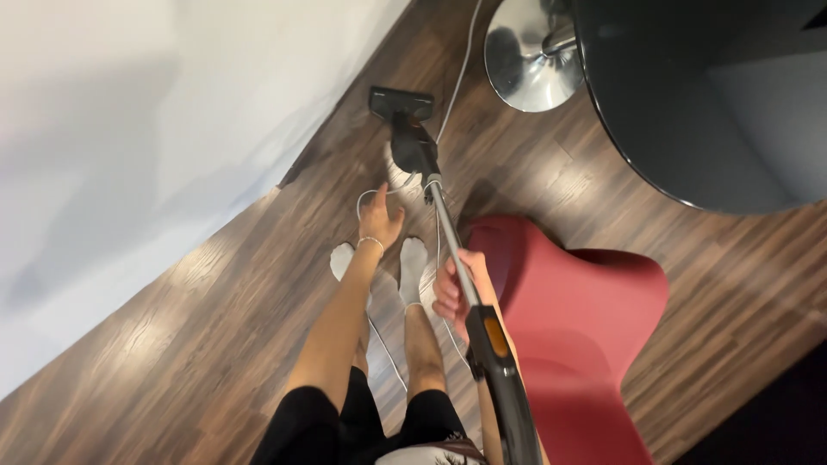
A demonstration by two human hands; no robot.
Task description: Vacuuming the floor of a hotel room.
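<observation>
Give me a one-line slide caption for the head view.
Right hand grips a stick vacuum's wand while the left hand reaches to the white cord on the wood floor.

bare arms, thin wrist bracelet (372,242), black shorts (345,422), white socks (412,263).

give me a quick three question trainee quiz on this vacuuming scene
1. True or false: the right hand grips the vacuum wand.
2. What is the left hand touching? A) the red chair B) the white cord C) the chrome stool base
3. Fill in: the black floor nozzle lies close to the ____ wall.

Key: 1 true; 2 B; 3 white
</observation>
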